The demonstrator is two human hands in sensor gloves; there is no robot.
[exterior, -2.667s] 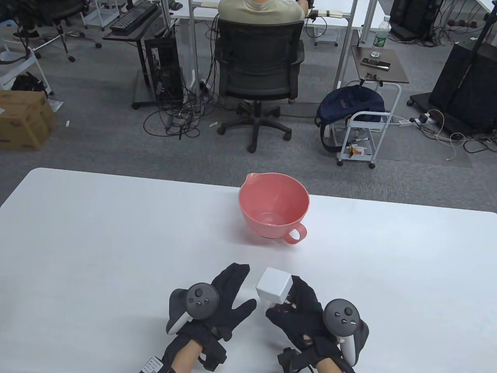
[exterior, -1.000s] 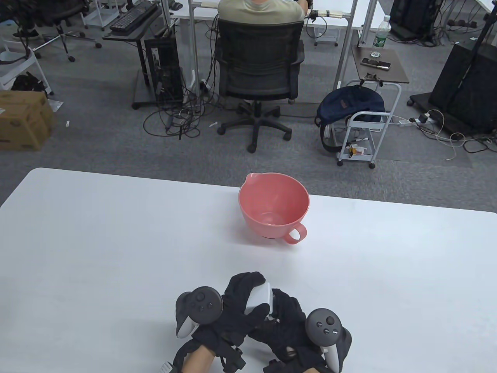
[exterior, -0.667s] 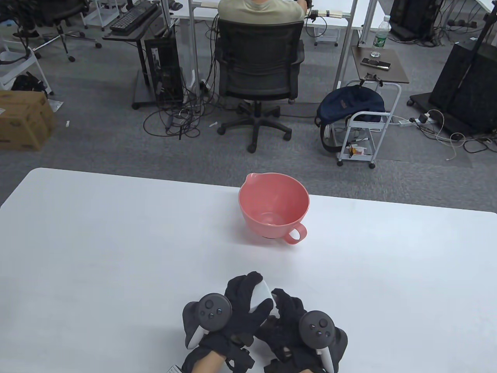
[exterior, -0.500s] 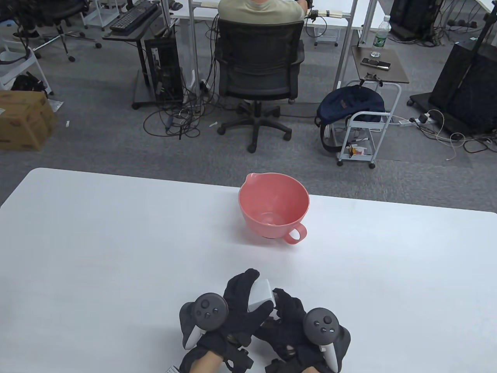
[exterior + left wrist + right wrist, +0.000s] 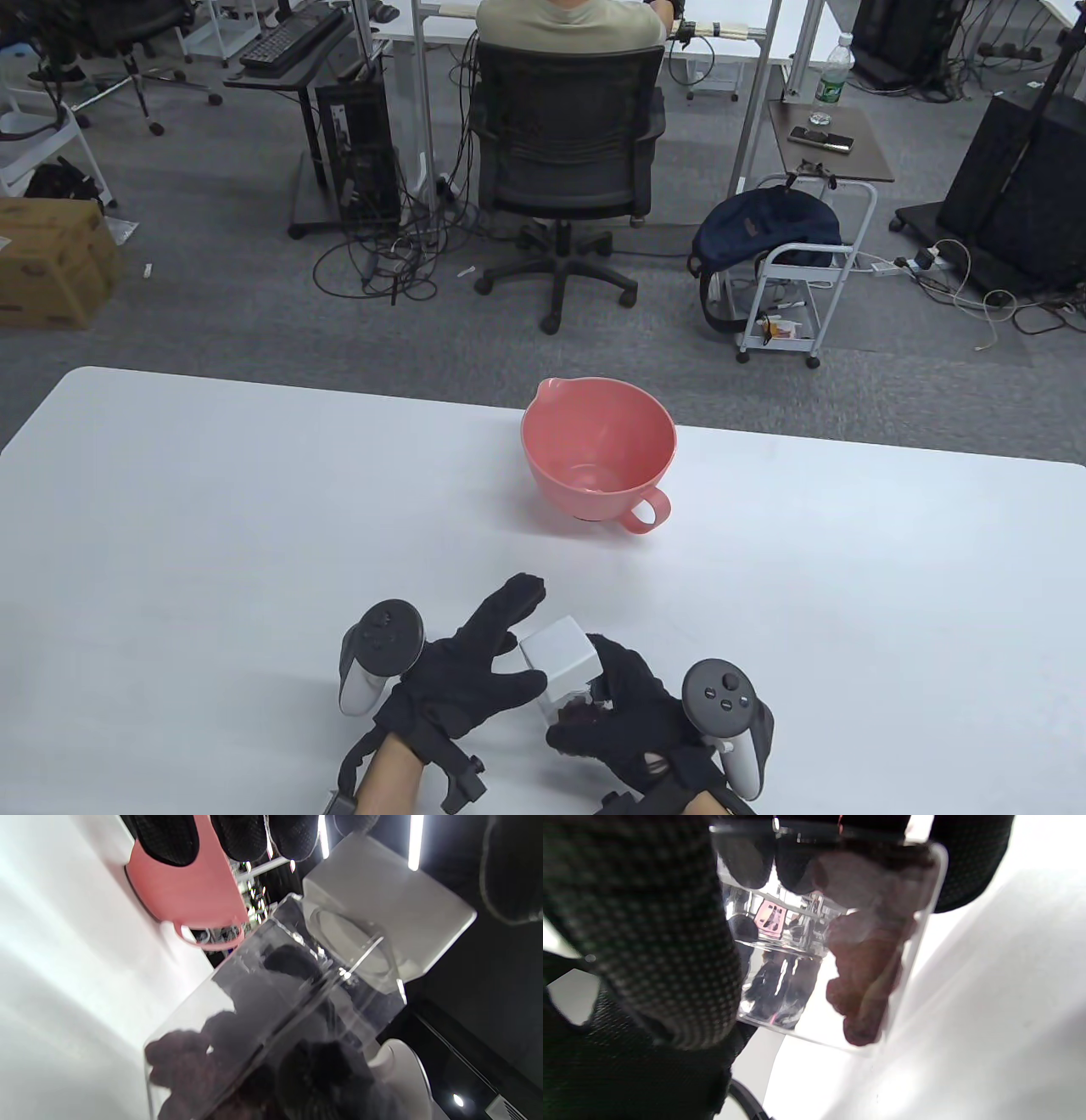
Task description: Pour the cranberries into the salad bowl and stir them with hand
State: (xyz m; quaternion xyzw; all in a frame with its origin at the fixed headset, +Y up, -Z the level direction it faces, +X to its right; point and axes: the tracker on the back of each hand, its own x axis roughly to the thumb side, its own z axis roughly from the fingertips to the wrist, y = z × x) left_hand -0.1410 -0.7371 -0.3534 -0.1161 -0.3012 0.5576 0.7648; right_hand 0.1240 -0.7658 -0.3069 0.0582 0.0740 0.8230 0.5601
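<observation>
Cranberries (image 5: 869, 984) sit in the jar (image 5: 570, 692) our right hand (image 5: 632, 722) clasps, lid (image 5: 556, 655) toward our spread left hand (image 5: 467, 679), bowl (image 5: 598, 463) straight ahead

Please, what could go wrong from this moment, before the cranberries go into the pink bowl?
1. The right hand holds the clear container tilted, its white lid apparently partly off under the left hand; cranberries could spill onto the table.
2. The pink bowl stands well away, so the tilted container must be carried there, perhaps open.
</observation>
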